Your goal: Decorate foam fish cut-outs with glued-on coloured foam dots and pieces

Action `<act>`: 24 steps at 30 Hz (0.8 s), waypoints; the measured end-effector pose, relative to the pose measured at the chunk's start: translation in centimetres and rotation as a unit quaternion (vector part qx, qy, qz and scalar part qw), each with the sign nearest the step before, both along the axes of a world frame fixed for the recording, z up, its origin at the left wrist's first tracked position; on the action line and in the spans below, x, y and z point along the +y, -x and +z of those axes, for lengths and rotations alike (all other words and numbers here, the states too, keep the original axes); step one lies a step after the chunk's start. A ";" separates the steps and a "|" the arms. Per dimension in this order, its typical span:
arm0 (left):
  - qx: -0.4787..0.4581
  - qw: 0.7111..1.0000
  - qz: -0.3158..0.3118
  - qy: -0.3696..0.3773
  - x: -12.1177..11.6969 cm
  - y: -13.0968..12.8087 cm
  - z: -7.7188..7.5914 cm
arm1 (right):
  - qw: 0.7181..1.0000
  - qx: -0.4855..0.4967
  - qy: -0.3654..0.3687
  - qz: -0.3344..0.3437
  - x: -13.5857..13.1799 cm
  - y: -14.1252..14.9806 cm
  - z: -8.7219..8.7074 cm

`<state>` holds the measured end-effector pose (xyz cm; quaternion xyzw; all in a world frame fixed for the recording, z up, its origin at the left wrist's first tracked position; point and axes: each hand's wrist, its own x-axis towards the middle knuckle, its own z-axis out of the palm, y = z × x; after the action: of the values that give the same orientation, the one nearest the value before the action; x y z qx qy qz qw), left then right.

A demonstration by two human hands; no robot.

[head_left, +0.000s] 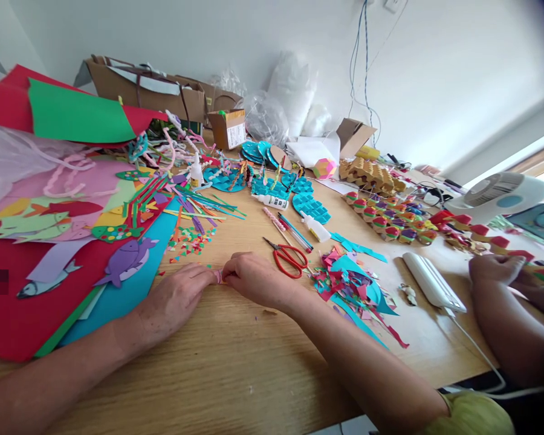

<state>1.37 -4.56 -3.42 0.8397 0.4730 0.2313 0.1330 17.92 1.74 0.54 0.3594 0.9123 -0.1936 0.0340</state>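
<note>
Close together over the wooden table (pixel 236 368), my hands meet at a small pinkish strip (pixel 218 277), mostly hidden by the fingertips. My left hand (pixel 179 299) lies low with its fingers pressed together, their tips on the strip's left end. My right hand (pixel 254 275) is closed in a pinch at the other end. Just beyond them lie tiny colored paper bits (pixel 193 243) and narrow paper strips (pixel 204 205). Red-handled scissors (pixel 291 261) rest right of my right hand.
Colored paper sheets with fish cutouts (pixel 127 260) cover the left. Paper scraps (pixel 353 281), glue bottles (pixel 315 228), pens (pixel 294 231) and a white power bank (pixel 433 283) lie rightward. A co-worker's hands (pixel 496 269) hold a painted egg-carton strip at far right, near a fan (pixel 503 193).
</note>
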 end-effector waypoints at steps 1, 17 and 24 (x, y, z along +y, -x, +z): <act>-0.002 1.000 0.000 -0.002 0.0 0.0 -0.1 | 1.000 0.004 -0.001 -0.006 0.0 -0.1 0.3; 0.005 0.999 -0.012 -0.047 0.0 1.0 -0.6 | 0.965 -0.113 -0.102 -0.213 0.9 -9.2 2.3; 0.026 0.996 -0.058 -0.061 0.6 0.3 1.0 | 0.960 -0.146 -0.104 -0.213 2.5 -10.1 0.5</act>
<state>1.03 -3.95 -2.38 0.8779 0.4118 0.2302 0.0822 28.00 4.28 1.06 0.5713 0.8148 -0.0456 0.0874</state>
